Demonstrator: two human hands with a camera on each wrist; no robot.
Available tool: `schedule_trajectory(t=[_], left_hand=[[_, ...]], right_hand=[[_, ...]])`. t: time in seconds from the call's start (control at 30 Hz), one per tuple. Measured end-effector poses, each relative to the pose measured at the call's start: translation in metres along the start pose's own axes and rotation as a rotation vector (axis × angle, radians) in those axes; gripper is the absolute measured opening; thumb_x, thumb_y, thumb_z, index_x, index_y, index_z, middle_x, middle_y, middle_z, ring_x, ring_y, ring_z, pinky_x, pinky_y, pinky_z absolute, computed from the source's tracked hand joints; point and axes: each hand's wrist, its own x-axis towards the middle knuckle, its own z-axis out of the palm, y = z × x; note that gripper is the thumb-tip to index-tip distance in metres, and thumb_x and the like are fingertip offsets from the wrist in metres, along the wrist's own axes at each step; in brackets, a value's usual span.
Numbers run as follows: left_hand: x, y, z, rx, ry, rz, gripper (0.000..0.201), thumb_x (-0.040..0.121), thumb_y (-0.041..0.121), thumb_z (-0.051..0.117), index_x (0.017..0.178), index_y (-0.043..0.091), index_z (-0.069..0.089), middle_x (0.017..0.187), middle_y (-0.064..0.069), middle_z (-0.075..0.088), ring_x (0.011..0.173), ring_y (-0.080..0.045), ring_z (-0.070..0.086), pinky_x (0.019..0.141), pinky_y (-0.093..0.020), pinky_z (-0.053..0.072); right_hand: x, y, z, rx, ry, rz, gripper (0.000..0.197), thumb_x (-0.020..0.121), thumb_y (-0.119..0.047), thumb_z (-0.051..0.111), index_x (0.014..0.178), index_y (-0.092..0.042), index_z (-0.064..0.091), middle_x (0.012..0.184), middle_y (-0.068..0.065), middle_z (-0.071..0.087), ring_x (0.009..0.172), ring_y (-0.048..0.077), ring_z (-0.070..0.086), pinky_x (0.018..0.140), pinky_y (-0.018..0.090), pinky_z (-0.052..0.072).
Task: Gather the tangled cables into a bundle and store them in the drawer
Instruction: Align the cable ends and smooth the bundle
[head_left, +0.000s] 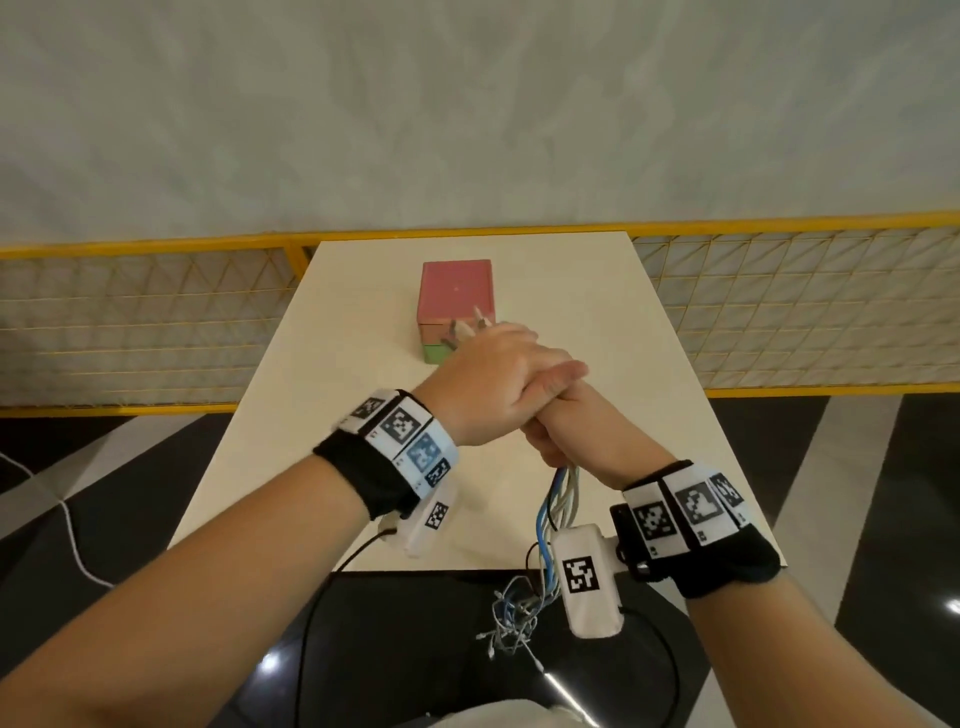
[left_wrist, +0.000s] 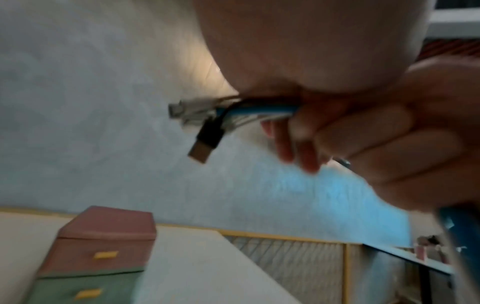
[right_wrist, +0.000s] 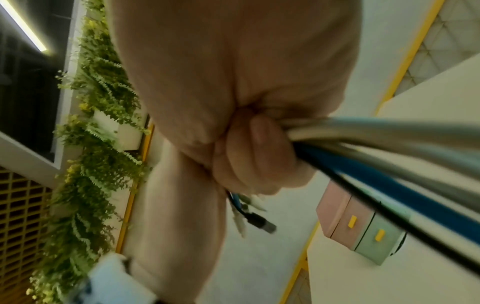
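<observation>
Perhaps an office lobby (glossy floor): yellow mesh fence (head_left: 156, 322), wall plants (right_wrist: 98, 115).

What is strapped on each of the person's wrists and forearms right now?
Both arms are bare, with no sleeves. The left hand and right hand each carry a black fabric wrist wrap topped by a white band of square black-and-white fiducial markers. A white padded camera pod with its own marker hangs below each wrist, trailing a thin black cable.

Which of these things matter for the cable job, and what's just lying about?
Job: cables, gripped by left hand and right hand; drawer box on the table.
Lying about: yellow mesh fence, wall plants.
</observation>
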Motion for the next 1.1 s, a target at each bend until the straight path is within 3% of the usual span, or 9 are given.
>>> schedule_trajectory(t=[0.2,0.37,0.47,0.6,0.7,0.83,0.97,1.03,1.1], left_hand=[[-0.007,-0.024,0.007,0.050,0.015,-0.172,0.079,0.092,0.071,0.003,0.094,0.019,0.063,0.061,-0.001,0.064,0.059,-0.019,0.061,0.060,-0.041,0.048],[0.007,-0.018,-0.008,-0.016,0.253,-0.290,0.022,0.100,0.036,0.044,0.113,0.024,0.058,0.043,0.004,0.045,0.038,-0.016,0.042,0.042,-0.032,0.035],[0.017,-0.022,-0.033,-0.122,0.404,-0.404,0.019,0.096,0.027,0.053,0.115,0.028,0.057,0.038,0.007,0.041,0.036,-0.015,0.035,0.044,-0.030,0.028],[0.018,-0.020,-0.059,-0.276,0.516,-0.466,0.018,0.097,0.018,0.054,0.115,0.021,0.058,0.035,0.011,0.042,0.031,-0.008,0.035,0.042,-0.020,0.029],[0.011,-0.032,-0.070,-0.088,0.286,-0.540,0.021,0.100,0.034,0.049,0.102,0.021,0.065,0.045,0.012,0.049,0.044,-0.005,0.047,0.049,-0.025,0.031],[-0.003,-0.047,-0.067,0.297,-0.085,-0.644,0.056,0.101,0.054,0.029,0.092,0.015,0.069,0.074,-0.002,0.066,0.075,-0.026,0.063,0.066,-0.035,0.045],[-0.005,-0.015,-0.022,0.030,-0.283,-0.545,0.063,0.096,0.064,0.021,0.103,0.023,0.067,0.079,0.004,0.069,0.076,-0.017,0.064,0.075,-0.033,0.049],[-0.011,-0.009,-0.003,-0.096,-0.284,-0.578,0.059,0.099,0.061,0.022,0.091,0.020,0.065,0.068,0.002,0.069,0.068,-0.013,0.064,0.073,-0.034,0.050],[-0.018,-0.013,0.004,-0.118,-0.136,-0.590,0.042,0.100,0.054,0.030,0.102,0.025,0.060,0.062,0.003,0.065,0.060,-0.007,0.061,0.063,-0.033,0.047]], right_hand=[[-0.001,-0.002,-0.004,0.131,-0.124,0.025,0.032,0.098,-0.016,0.029,0.067,-0.015,0.035,0.055,-0.002,0.030,0.048,0.013,0.022,0.056,0.036,0.013],[0.001,0.016,-0.012,0.138,-0.177,-0.105,0.031,0.101,-0.029,0.029,0.085,-0.008,0.046,0.062,0.001,0.038,0.054,0.019,0.045,0.065,0.033,0.043],[-0.003,0.039,-0.012,0.101,-0.230,-0.084,0.037,0.097,-0.040,0.028,0.083,-0.009,0.043,0.063,0.001,0.039,0.058,0.020,0.051,0.067,0.032,0.046],[-0.006,0.063,-0.003,-0.091,-0.134,-0.017,0.034,0.101,-0.037,0.029,0.081,-0.013,0.041,0.060,-0.005,0.038,0.049,0.010,0.040,0.052,0.028,0.046],[-0.005,0.063,-0.007,-0.247,-0.021,-0.006,0.030,0.100,-0.036,0.034,0.080,-0.017,0.046,0.060,-0.006,0.041,0.044,0.004,0.034,0.043,0.018,0.032],[-0.001,0.053,-0.012,-0.455,0.019,-0.063,0.026,0.100,-0.033,0.037,0.086,-0.017,0.052,0.062,-0.004,0.046,0.045,0.001,0.040,0.046,0.013,0.033],[0.005,0.029,0.001,-0.514,-0.009,-0.176,0.022,0.099,-0.027,0.040,0.083,-0.019,0.053,0.062,-0.011,0.049,0.053,0.000,0.047,0.054,0.015,0.035],[0.006,0.020,0.002,-0.516,-0.034,-0.199,0.019,0.099,-0.020,0.039,0.087,-0.019,0.054,0.068,-0.013,0.052,0.058,0.000,0.049,0.058,0.014,0.036],[0.005,0.019,-0.004,-0.396,-0.107,-0.174,0.017,0.100,-0.021,0.040,0.092,-0.016,0.055,0.070,-0.008,0.051,0.054,0.002,0.046,0.058,0.017,0.038]])
